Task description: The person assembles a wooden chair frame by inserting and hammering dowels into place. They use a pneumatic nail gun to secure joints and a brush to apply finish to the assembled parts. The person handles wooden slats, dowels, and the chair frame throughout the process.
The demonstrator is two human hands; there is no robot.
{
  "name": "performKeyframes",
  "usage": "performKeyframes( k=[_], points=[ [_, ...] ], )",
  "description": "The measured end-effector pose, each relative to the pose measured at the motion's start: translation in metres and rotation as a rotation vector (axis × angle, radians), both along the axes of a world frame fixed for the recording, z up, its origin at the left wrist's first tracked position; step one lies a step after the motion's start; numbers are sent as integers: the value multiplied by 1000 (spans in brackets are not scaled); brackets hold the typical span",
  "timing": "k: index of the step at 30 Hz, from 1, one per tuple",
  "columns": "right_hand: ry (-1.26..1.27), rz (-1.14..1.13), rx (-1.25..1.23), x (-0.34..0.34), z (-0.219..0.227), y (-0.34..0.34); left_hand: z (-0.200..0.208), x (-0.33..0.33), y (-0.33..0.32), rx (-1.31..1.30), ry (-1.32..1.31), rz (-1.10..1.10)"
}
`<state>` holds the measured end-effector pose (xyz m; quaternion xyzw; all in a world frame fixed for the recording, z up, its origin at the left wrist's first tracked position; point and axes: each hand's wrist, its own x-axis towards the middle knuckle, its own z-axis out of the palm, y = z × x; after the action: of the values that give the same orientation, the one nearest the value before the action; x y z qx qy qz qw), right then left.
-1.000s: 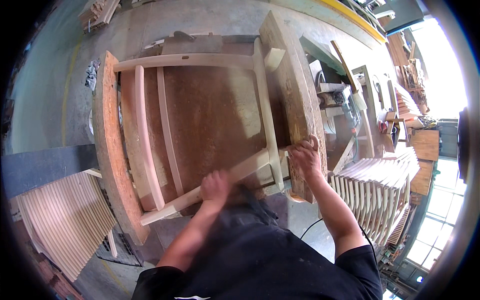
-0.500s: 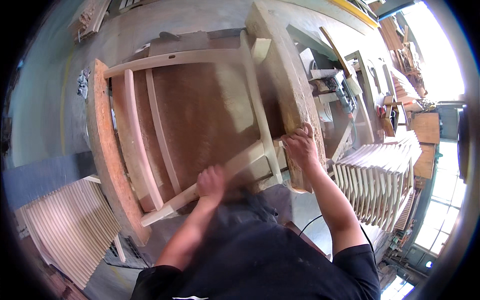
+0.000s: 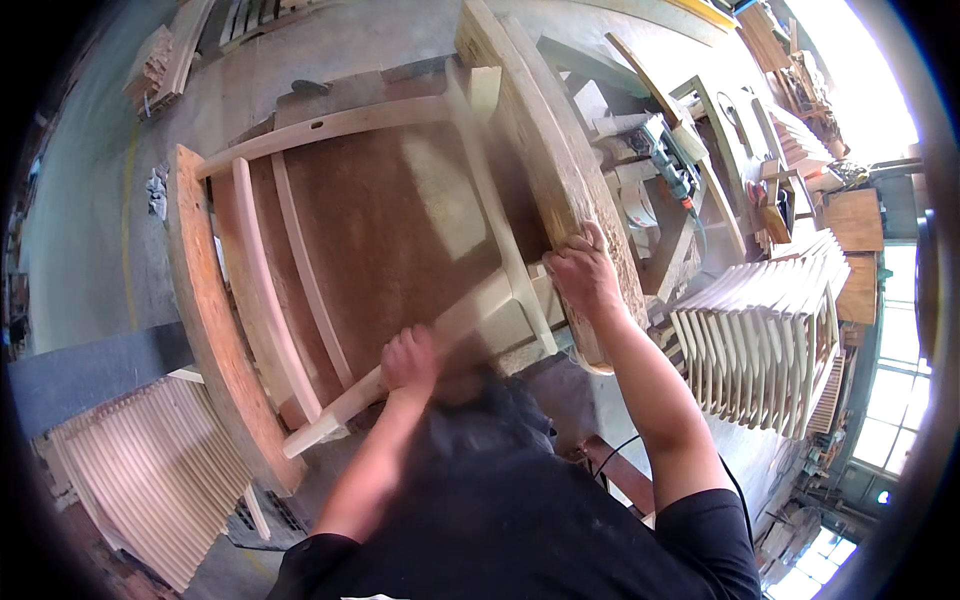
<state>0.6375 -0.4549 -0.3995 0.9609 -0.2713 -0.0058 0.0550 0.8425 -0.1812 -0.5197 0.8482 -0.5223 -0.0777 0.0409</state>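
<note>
A pale wooden frame point(image 3: 278, 240) with curved rails lies between two thick timber beams, over a brown board point(image 3: 370, 230). My left hand point(image 3: 410, 360) is closed round its near rail point(image 3: 345, 400), slightly blurred. My right hand point(image 3: 583, 272) has curled fingers and rests against the inner edge of the right-hand beam point(image 3: 545, 130). A pale wooden piece point(image 3: 543, 290) sits just below that hand, beside the frame's corner. What its fingers hold, if anything, is hidden. A small wood block point(image 3: 485, 90) is wedged between the frame's far right corner and the beam.
The left beam point(image 3: 205, 300) flanks the frame. Stacks of curved slats stand at the lower left point(image 3: 150, 470) and right point(image 3: 750, 340). A power tool point(image 3: 670, 165) with a cable lies beyond the right beam. Bundled timber point(image 3: 165, 65) lies on the floor at far left.
The whole view has shifted a little, so the frame and beams sit slightly further left. Both hands keep their places, the left on the near rail and the right at the beam.
</note>
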Motion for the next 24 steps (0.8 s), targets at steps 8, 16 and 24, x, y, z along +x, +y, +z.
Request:
performKeyframes(
  k=[8,16,24],
  points=[
    [21,-15,31,-1,-4,-1,8,-3,-4,0,26,43],
    [96,-39,38,-3,-6,-2,21,-1,-7,-5,97,32],
    [80,-37,66,-3,-5,-3,23,-2,-6,-7,115,33]
  ],
)
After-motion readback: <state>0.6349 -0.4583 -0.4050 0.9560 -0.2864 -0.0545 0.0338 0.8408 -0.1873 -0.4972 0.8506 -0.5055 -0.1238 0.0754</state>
